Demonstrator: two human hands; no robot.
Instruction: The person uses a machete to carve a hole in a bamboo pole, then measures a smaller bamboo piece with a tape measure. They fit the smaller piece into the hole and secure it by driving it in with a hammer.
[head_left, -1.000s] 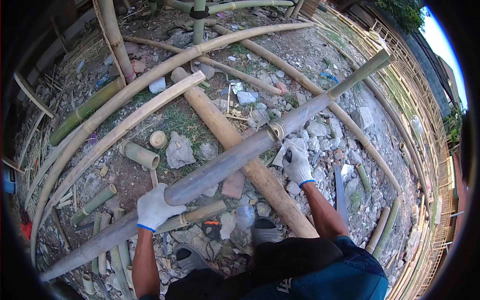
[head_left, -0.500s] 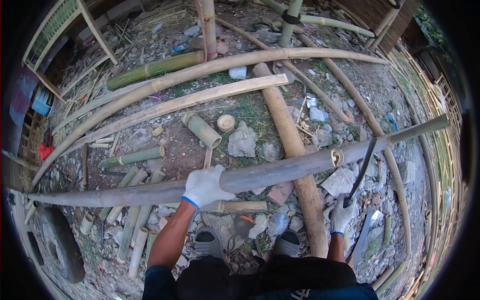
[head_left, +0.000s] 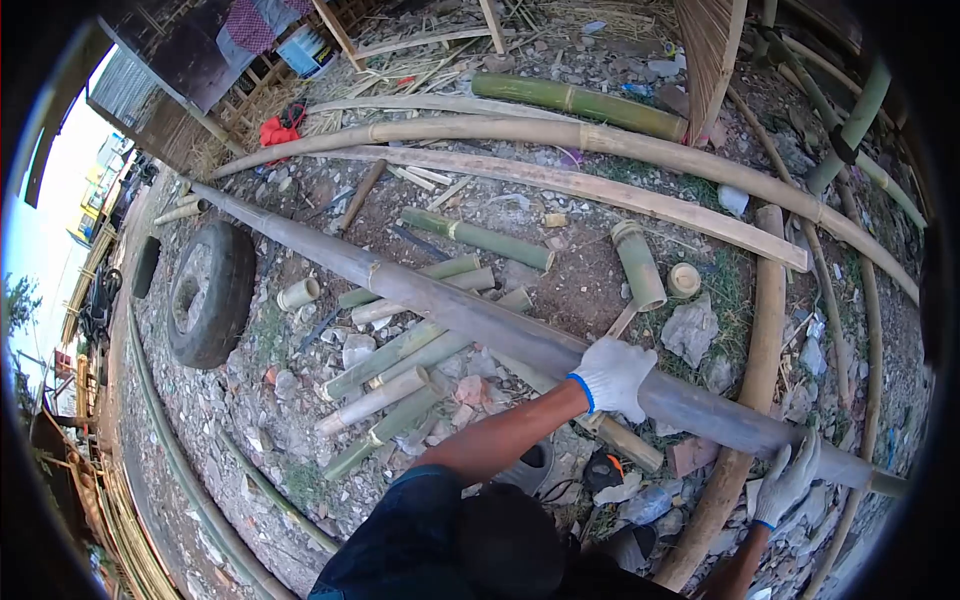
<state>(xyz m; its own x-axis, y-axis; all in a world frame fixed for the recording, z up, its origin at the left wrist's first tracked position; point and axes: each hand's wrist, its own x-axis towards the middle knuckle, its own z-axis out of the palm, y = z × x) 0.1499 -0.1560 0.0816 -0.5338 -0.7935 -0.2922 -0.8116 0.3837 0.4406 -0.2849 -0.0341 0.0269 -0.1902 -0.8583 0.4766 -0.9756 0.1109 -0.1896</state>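
A long grey bamboo pole (head_left: pixel 480 325) runs diagonally from the upper left to the lower right. My left hand (head_left: pixel 615 378), in a white glove, is wrapped over its top. Lower right, my gloved right hand (head_left: pixel 788 482) is against the pole near its thick end, with something dark and narrow between its fingers; what it is cannot be made out. Under and beside the pole lie short cut bamboo pieces (head_left: pixel 375 400). Beyond it are a green bamboo length (head_left: pixel 478 238), a short tube (head_left: pixel 638 265) and a small round bamboo piece (head_left: pixel 684 280).
A tyre (head_left: pixel 212 295) lies at the left. A thick pole (head_left: pixel 762 345) passes beneath the grey one at the right. Farther back lie a long curved pole (head_left: pixel 480 128), a split length (head_left: pixel 560 180) and a green bamboo (head_left: pixel 575 98). Stones and rubble cover the ground.
The view has swung left, bringing the whole tyre into sight. My right hand has come up to the pole; the dark curved blade it held is no longer clearly visible.
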